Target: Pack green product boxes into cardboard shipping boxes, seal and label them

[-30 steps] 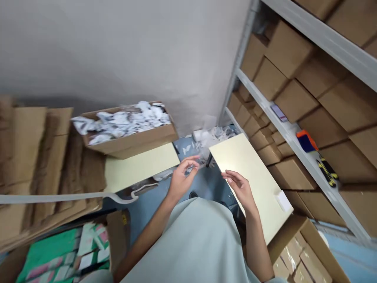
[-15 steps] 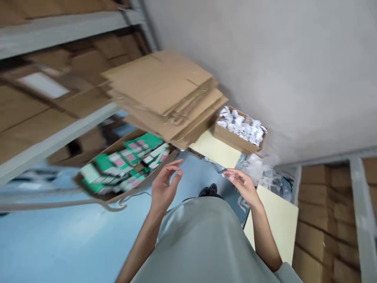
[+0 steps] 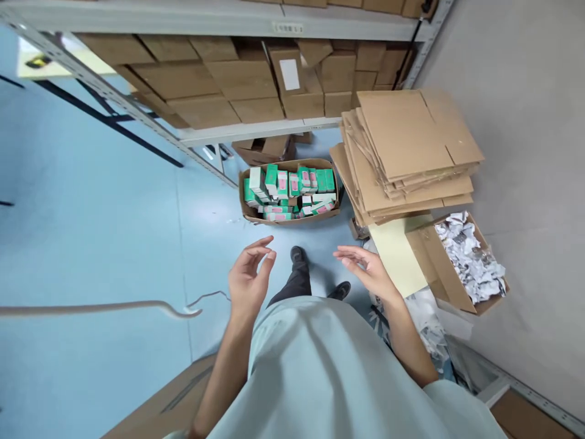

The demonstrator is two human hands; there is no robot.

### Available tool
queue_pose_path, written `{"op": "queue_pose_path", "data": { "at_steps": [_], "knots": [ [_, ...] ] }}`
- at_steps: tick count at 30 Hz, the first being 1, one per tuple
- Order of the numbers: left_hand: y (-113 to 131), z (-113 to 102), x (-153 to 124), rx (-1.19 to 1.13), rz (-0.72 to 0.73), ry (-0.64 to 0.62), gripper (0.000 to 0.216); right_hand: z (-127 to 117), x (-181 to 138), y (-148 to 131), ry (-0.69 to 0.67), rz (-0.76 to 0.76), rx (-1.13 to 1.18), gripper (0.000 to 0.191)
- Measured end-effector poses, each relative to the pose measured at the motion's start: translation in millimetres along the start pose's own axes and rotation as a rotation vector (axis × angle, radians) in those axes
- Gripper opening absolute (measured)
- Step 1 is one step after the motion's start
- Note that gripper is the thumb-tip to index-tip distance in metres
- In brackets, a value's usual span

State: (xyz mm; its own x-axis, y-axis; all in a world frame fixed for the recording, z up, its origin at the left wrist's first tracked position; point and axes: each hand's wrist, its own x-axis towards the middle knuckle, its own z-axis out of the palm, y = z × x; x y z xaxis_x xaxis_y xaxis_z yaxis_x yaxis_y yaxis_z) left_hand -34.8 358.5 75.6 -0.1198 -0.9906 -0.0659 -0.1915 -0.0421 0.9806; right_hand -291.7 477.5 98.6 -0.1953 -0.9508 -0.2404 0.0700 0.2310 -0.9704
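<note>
My left hand [image 3: 250, 271] is raised in front of my body, its fingers slightly curled and apart from the thumb, with nothing in it. Level with it on the other side, my right hand [image 3: 365, 268] is likewise open, fingers stretched toward the left and holding nothing. Beyond both hands, on the blue floor, stands an open cardboard box [image 3: 292, 223] filled with small green, white and pink cartons [image 3: 295, 183]. Neither hand touches it. A stack of flattened cardboard boxes [image 3: 420, 134] lies to the right of that box.
Metal shelving [image 3: 159, 23] with brown boxes [image 3: 247, 79] runs across the back. At right, a carton of crumpled white paper [image 3: 470, 256] sits by the wall, near a pale yellow board [image 3: 397, 256] and clear plastic [image 3: 427, 323]. A pale cable or tube [image 3: 114, 306] extends in from the left.
My view has swung left, so the box of small cartons now sits straight ahead and the cardboard stack to the right. My feet are farther apart. Both hands remain raised and open.
</note>
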Motion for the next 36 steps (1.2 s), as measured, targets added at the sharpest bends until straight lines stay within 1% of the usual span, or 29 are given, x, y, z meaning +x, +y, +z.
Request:
{"op": "queue_pose_path", "data": {
  "at_steps": [2, 5, 10, 13, 16, 19, 21, 23, 25, 28, 31, 33, 36],
  "knots": [
    [-11, -14, 25, -0.02, -0.016, 0.032, 0.021, 21, 31, -5, -0.045, 0.007, -0.014, 0.044],
    [-27, -36, 74, -0.048, -0.029, 0.056, 0.022, 55, 86, -11, -0.069, 0.03, -0.04, 0.045],
    [-47, -76, 164, -0.097, -0.082, 0.032, 0.022, 117, 190, -22, -0.072, 0.069, -0.082, 0.048],
    [-62, -102, 211, -0.081, -0.141, 0.017, 0.026, 151, 248, -30, -0.097, 0.091, -0.115, 0.047],
    [-84, -123, 252, -0.05, -0.184, 0.02, 0.031, 175, 297, -35, -0.121, 0.126, -0.122, 0.049],
    [-112, -133, 288, -0.042, -0.205, 0.057, 0.036, 186, 340, -29, -0.142, 0.183, -0.137, 0.05],
    [-130, -133, 309, -0.04, -0.238, 0.09, 0.036, 187, 367, -17, -0.166, 0.226, -0.153, 0.051],
    [-149, -129, 328, -0.024, -0.282, 0.113, 0.037, 185, 395, 2, -0.2, 0.263, -0.156, 0.054],
    [-168, -124, 345, 0.009, -0.326, 0.121, 0.038, 183, 423, 28, -0.231, 0.293, -0.142, 0.056],
    [-200, -116, 367, 0.067, -0.386, 0.13, 0.041, 180, 465, 75, -0.268, 0.332, -0.112, 0.057],
    [-232, -107, 386, 0.079, -0.459, 0.179, 0.042, 179, 505, 118, -0.303, 0.375, -0.108, 0.059],
    [-251, -99, 400, 0.059, -0.5, 0.208, 0.042, 178, 531, 142, -0.312, 0.392, -0.121, 0.06],
    [-275, -85, 423, -0.004, -0.54, 0.221, 0.042, 178, 569, 168, -0.313, 0.391, -0.15, 0.059]
  ]
}}
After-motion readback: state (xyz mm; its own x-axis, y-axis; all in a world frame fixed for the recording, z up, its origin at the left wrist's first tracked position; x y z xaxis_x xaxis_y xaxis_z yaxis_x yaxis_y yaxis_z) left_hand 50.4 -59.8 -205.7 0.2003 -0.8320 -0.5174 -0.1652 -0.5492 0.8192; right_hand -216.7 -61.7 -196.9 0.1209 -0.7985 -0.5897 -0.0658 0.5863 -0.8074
